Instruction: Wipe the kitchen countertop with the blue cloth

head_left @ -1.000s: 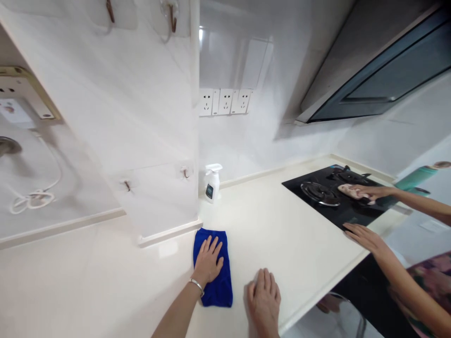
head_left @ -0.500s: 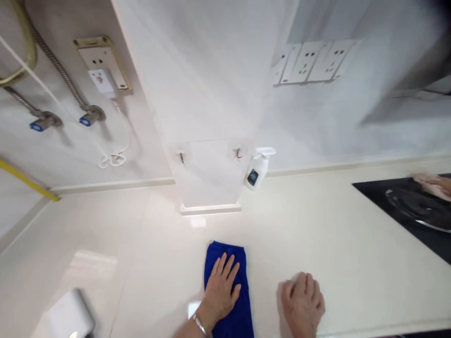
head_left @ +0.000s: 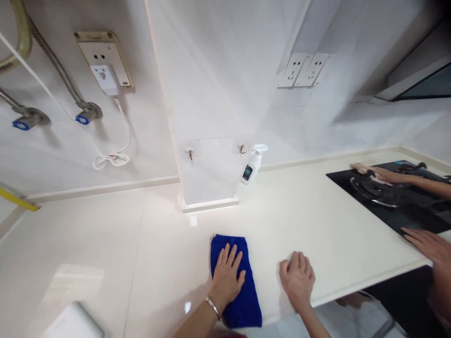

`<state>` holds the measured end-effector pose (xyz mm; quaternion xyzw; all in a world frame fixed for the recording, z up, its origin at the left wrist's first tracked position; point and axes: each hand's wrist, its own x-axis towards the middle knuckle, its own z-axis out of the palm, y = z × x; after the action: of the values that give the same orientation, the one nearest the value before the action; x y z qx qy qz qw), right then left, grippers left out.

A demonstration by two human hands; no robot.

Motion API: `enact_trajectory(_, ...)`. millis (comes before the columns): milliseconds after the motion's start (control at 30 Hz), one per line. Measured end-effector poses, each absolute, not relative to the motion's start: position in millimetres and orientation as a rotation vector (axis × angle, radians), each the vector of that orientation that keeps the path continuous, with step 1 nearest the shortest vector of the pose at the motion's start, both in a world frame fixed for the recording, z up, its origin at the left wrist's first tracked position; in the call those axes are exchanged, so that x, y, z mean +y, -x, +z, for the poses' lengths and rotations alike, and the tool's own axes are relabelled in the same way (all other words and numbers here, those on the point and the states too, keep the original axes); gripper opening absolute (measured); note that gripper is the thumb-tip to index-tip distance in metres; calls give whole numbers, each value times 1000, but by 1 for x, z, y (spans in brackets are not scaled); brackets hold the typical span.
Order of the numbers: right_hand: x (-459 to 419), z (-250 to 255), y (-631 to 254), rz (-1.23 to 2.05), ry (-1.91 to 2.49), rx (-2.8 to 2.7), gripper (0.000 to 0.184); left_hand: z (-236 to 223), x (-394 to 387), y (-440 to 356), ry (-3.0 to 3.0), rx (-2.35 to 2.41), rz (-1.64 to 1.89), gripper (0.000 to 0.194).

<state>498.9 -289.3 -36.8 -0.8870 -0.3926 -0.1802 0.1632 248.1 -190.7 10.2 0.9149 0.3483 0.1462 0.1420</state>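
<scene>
My left hand (head_left: 227, 279), with a silver bangle on its wrist, lies flat on a folded blue cloth (head_left: 246, 300). Its fingers are spread over the cloth, which rests on the pale countertop (head_left: 169, 263) with its near end by the front edge. To the right of the cloth, my right hand (head_left: 299, 279) rests on the counter with its fingers curled into a loose fist. Nothing shows in that hand, though its palm side is hidden. A white spray bottle (head_left: 252, 164) with a dark label stands beyond both hands, beside the wall pillar.
A co-worker's hand (head_left: 387, 176) holds a light cloth (head_left: 362, 169) on the black gas hob (head_left: 416, 206); their other hand (head_left: 426, 244) is at its near edge. A white box-like object (head_left: 75, 324) lies front left. Wall sockets (head_left: 306, 69) and water valves (head_left: 88, 114) line the back.
The view has swung right, bringing the co-worker's hands and more of the hob into sight. My left hand stays flat on the cloth, and my right hand stays curled on the counter.
</scene>
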Motion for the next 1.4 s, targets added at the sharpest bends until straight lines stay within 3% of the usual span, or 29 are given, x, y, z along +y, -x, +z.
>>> enact_trajectory(833,-292,-43,-503,-493,2401,-1052,59,25,-160,-46,-2674,1469,453,50)
enact_trajectory(1067,-292,-39,-502,-453,2422,-1038,61,29,-162,-47,-2632,1563,482,47)
enact_trajectory(1200,-293,-35,-501,-459,2451,-1068,61,21,-180,-66,-2511,1779,597,54)
enact_trajectory(1400,-294,-38,-502,-492,2461,-1056,59,15,-196,-74,-2544,1829,480,62)
